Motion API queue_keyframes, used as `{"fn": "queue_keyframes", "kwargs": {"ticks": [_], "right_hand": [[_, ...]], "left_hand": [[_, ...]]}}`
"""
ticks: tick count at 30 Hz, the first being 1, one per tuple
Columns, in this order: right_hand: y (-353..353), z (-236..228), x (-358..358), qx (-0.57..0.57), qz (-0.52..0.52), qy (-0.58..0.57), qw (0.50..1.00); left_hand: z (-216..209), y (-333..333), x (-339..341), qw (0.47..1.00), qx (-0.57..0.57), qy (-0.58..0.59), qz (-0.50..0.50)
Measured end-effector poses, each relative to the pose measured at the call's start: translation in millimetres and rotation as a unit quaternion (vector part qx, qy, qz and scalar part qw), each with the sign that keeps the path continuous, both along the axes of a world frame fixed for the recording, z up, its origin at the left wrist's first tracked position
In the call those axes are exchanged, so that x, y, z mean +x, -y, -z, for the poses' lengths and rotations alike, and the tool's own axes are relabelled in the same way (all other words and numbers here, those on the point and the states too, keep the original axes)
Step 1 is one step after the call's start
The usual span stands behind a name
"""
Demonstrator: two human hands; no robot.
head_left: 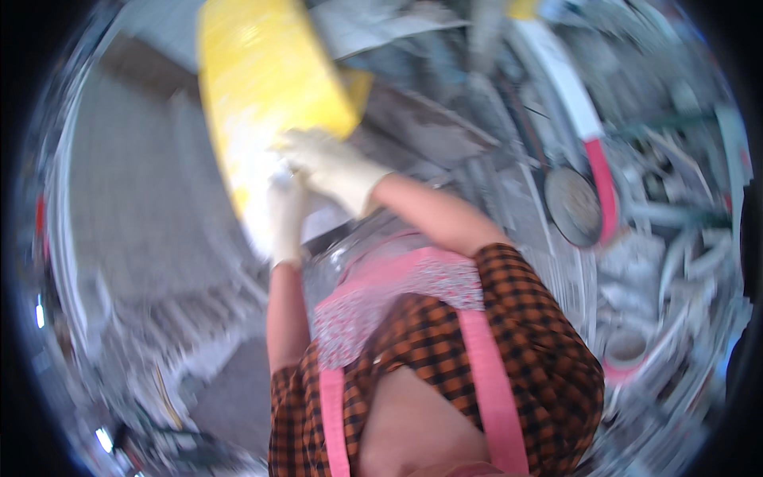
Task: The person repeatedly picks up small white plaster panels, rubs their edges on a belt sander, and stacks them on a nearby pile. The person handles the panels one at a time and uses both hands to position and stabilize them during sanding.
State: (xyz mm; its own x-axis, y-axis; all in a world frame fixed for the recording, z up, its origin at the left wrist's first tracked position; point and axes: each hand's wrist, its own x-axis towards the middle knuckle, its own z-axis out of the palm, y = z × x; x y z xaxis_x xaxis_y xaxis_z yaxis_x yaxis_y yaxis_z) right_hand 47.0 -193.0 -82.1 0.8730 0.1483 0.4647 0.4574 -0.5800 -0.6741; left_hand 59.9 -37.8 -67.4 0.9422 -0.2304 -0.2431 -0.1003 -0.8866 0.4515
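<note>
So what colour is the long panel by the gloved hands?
The long panel is yellow, looking whitish toward its near end, best seen in the head view.

Smooth-looking yellow panel (pixel 266 67) (plastic, apparently), matt cloth checked shirt (pixel 540 342).

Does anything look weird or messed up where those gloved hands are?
A bit: the long yellow piece turns patchy white toward its lower end, by the left hand and right hand. The blur hides whether that's powder, glare or something else. I can't make out any spill or break there.
</note>
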Motion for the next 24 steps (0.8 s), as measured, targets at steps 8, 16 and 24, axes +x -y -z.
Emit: {"fn": "queue_keyframes", "kwargs": {"ticks": [8,16,24], "right_hand": [[174,8,-122,0.011,0.203,-0.163,0.966],[203,18,-156,0.264,0.145,-0.148,0.942],[149,-21,-136,0.204,0.188,-0.005,0.961]], "left_hand": [[25,-10,7,0.944,-0.303,-0.059,-0.115],[-26,60,-51,0.795,-0.479,-0.118,-0.353],[-17,181,-99,0.673,-0.684,-0.151,-0.236]]}}
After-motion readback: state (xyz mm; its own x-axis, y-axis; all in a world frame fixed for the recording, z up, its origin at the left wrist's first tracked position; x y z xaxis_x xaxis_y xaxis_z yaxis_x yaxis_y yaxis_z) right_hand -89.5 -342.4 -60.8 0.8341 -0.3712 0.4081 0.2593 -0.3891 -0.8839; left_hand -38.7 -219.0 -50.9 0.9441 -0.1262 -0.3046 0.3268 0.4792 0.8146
